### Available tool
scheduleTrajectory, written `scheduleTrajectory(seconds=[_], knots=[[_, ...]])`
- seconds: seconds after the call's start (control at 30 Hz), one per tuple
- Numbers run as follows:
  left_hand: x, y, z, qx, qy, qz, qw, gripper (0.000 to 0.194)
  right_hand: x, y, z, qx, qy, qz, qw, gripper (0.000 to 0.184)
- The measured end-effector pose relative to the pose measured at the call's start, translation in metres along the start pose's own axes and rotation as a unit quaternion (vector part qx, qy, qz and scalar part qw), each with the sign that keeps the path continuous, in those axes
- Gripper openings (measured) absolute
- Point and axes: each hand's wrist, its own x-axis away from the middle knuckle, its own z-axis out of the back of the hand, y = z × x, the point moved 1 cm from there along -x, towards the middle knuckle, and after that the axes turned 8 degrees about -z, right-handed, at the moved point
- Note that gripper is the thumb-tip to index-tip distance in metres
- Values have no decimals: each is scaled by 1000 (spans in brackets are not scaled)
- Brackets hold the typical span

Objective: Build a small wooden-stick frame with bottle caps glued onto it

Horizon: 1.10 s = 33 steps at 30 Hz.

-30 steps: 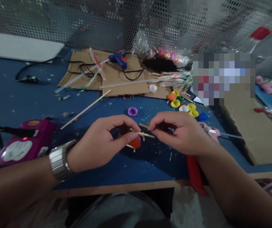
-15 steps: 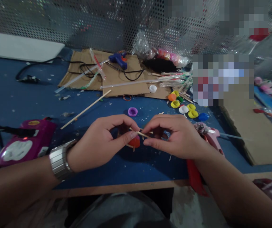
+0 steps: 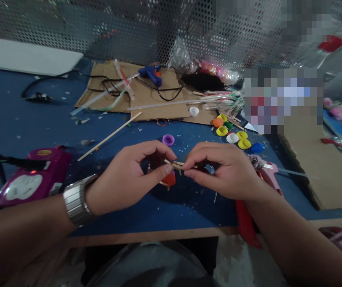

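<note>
My left hand (image 3: 126,179), with a metal watch on its wrist, pinches a small build of thin wooden sticks (image 3: 173,164) with a red bottle cap (image 3: 170,179) fixed under it. My right hand (image 3: 221,169) is closed on the right end of the same sticks, thumb and forefinger pressed together. Both hands hover just above the blue table (image 3: 24,127), close to its front edge. A purple cap (image 3: 168,140) lies just beyond my fingers.
A pink glue gun (image 3: 264,169) lies right of my right hand, a red tool (image 3: 245,223) at the table edge. Several coloured caps (image 3: 232,133), a long wooden stick (image 3: 109,136), cardboard (image 3: 149,103) with a blue glue gun (image 3: 149,73), and a magenta case (image 3: 32,177) surround them.
My right hand first slid left toward the left hand along the sticks, then eased back slightly right. The left hand and red cap stayed put.
</note>
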Motion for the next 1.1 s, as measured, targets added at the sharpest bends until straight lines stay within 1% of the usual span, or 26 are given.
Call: scheduleTrajectory(seconds=[0.13, 0.27, 0.43, 0.63, 0.87, 1.1], knots=[[1, -2, 0, -7, -7, 6, 1000, 14, 0, 0, 0, 2, 0, 10, 1000, 3], [2, -2, 0, -16, -16, 14, 1000, 13, 1, -1, -1, 5, 6, 7, 1000, 4], [2, -2, 0, -10, -14, 14, 1000, 15, 0, 0, 0, -5, 7, -1, 1000, 7], [0, -2, -1, -9, -13, 15, 1000, 17, 0, -2, 0, -5, 5, 21, 1000, 13], [1, -3, -1, -12, -17, 13, 1000, 17, 0, -4, 0, -25, -4, 22, 999, 13], [1, -3, -1, -15, -16, 3, 1000, 14, 0, -2, 0, -38, -12, -1, 999, 11]])
